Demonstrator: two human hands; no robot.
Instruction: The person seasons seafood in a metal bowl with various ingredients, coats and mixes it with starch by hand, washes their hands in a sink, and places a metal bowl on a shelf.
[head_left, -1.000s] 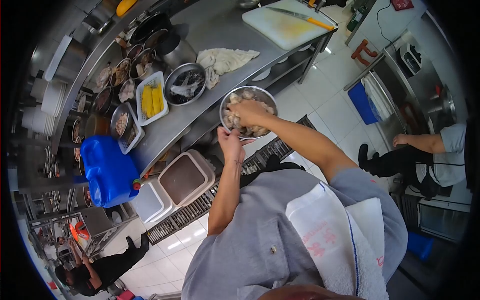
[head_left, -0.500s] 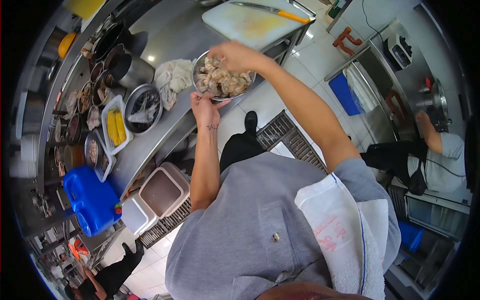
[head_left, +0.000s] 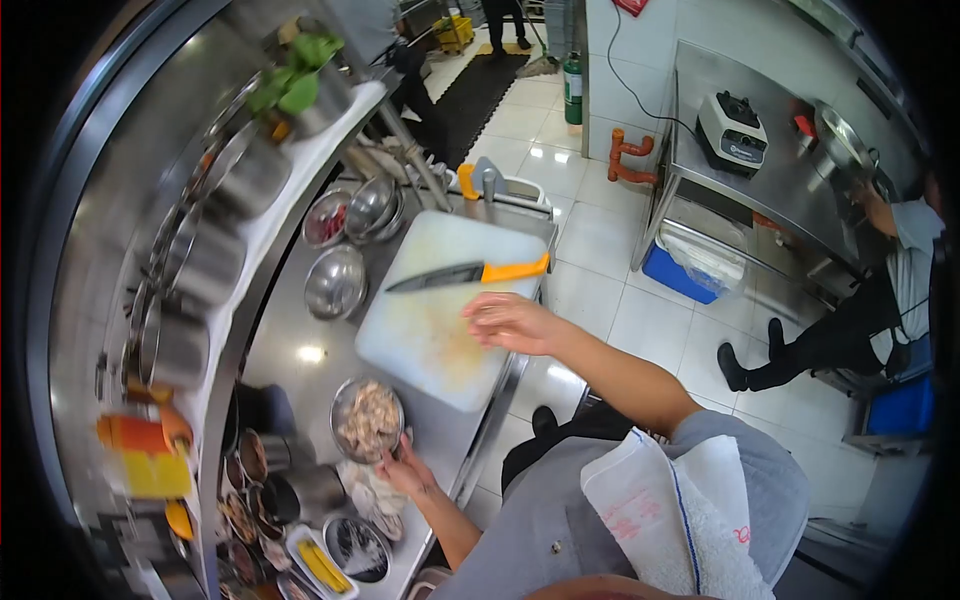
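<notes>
My left hand (head_left: 404,471) grips the near rim of a steel bowl (head_left: 341,432) of pale raw meat pieces, which is at the steel counter beside a crumpled cloth (head_left: 372,502). Over the right part of a white cutting board (head_left: 413,353), my right hand (head_left: 512,323) is raised with its fingers loosely extended and nothing visible in it. Across the board lies a knife with an orange handle (head_left: 515,268), its dark blade pointing left.
Empty-looking steel bowls (head_left: 335,283) stand left of the board. Pots (head_left: 205,256) line the shelf. Lower left are a white basket (head_left: 304,545) and food containers. A person (head_left: 867,316) works at the right counter (head_left: 790,190), near a blender base (head_left: 731,135).
The view has swung toward the cutting board. My right hand has left the meat bowl and hovers over the board. The bowl, still in my left hand, has moved over the counter.
</notes>
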